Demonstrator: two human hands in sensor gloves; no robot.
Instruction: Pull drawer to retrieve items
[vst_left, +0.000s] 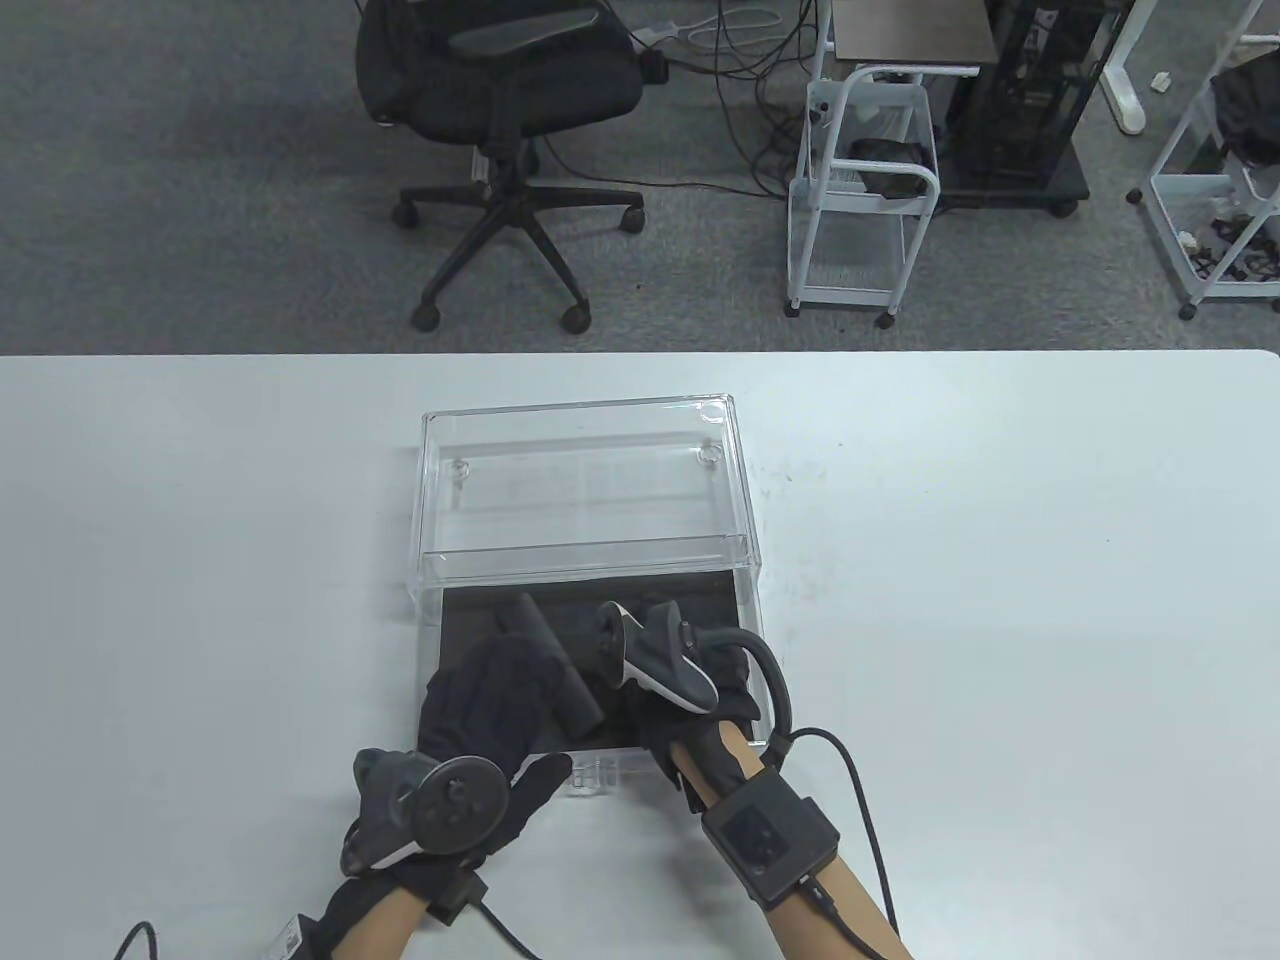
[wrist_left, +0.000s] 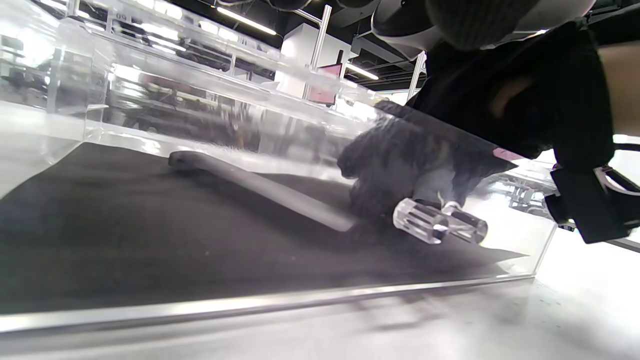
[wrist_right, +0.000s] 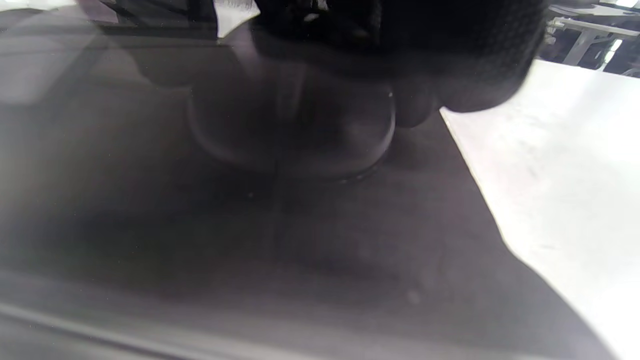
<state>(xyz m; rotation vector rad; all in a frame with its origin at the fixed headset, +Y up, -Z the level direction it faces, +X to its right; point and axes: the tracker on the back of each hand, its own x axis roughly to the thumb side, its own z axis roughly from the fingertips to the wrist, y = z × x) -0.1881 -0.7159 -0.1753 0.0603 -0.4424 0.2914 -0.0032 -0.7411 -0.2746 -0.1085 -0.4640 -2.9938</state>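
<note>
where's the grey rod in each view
table view: grey rod lies diagonally in the pulled-out drawer, beside the left hand.
left wrist view: centre, slanting across the black liner.
right wrist view: not identifiable, too blurred.
shared landmark: black liner.

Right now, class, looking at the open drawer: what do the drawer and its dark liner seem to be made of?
Drawer: likely clear acrylic, glossy; you see through its walls, and they reflect lights. Liner: probably matte black felt or foam; no shine, soft-looking surface.
</note>
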